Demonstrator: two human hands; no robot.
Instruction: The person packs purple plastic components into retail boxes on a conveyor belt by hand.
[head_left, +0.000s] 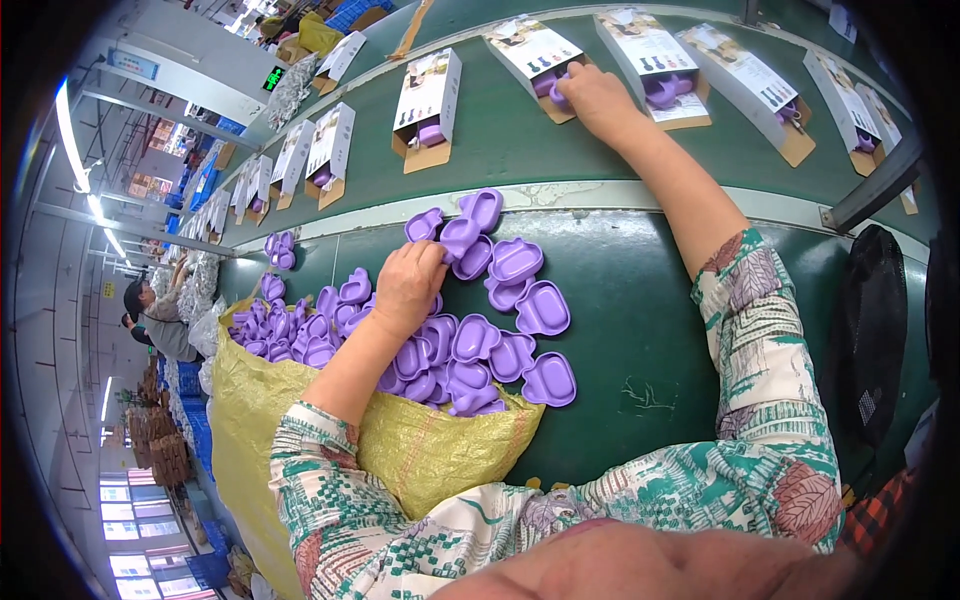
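Note:
My right hand [598, 103] reaches forward to an open white printed box [528, 48]. Its fingers are closed on a small purple plastic piece [561, 92] at the box's open near end, where more purple shows inside. Over the loose pile, my left hand [408, 288] has its fingers closed on the edge of a shallow purple plastic dish [460, 236]; its thumb is partly hidden. Around it lie several similar rounded dishes with short tabs, such as one purple dish [543, 307]. Many more spill from the mouth of a yellow woven sack [440, 440].
A green conveyor belt [500, 150] carries a row of open boxes with purple pieces inside, behind a metal rail [600, 195]. A dark metal post [875, 188] and a black mesh bag [868, 335] stand at the right. Another person [165, 320] is far left.

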